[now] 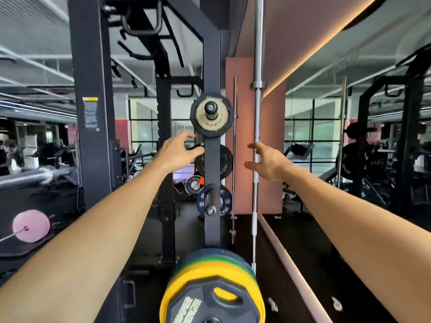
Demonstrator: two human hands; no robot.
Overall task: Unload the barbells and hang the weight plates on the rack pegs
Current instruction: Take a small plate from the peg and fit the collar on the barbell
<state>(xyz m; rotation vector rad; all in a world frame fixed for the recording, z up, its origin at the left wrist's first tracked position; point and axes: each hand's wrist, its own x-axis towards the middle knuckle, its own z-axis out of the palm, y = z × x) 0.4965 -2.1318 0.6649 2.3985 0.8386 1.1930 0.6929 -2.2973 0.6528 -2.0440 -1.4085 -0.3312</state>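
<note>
The left hand [178,151] reaches to the left edge of the rack upright [211,220], its fingers curled round a small black handle [195,146] that sticks out of the post there. The right hand [268,163] hangs to the right of the upright, apart from it, fingers spread and loosely bent, holding nothing. On the upright, just above the left hand, the top peg [211,111] carries a small black plate [211,115] with a pale worn disc in front of it. Level with the hands, a black plate [225,162] hangs behind the post. Below the hands a bare peg [211,201] juts toward the camera, and a blue plate [224,201] shows behind the post at that height. At the foot of the upright, nearest the camera (and blurred), a stack of plates [211,285] sits on a low peg: black in front, then yellow, green and blue. Right of the upright, beside the right hand's fingertips, a steel barbell [257,117] stands upright. Far left of the upright a pink plate [31,225] sits on another bar.
</note>
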